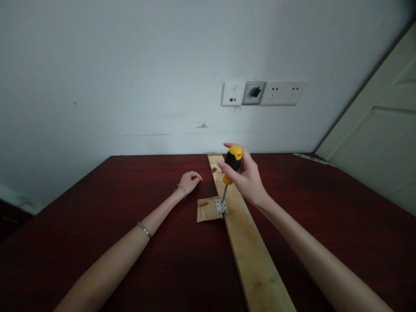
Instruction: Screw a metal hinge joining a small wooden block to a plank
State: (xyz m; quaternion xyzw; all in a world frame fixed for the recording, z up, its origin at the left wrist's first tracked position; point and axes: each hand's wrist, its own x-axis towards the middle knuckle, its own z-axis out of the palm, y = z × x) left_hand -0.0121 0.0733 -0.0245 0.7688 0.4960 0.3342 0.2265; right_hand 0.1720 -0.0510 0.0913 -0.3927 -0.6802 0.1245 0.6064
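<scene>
My right hand (248, 175) grips a screwdriver (233, 158) by its black and yellow handle. The shaft slants down, and its tip meets the metal hinge (222, 206). One leaf of this hinge lies on a small piece of wood (208, 209), the other on a long wooden board (250, 242). To the left of the board, my left hand (190, 182) rests on the table with its fingers curled in. Whether anything is inside those fingers is hidden.
The dark red table (156, 268) reaches back to a white wall (130, 65). Sockets and a switch panel (264, 93) are set in the wall. A thin pale strip (312, 159) lies at the table's back right, near a white panelled door (383, 130).
</scene>
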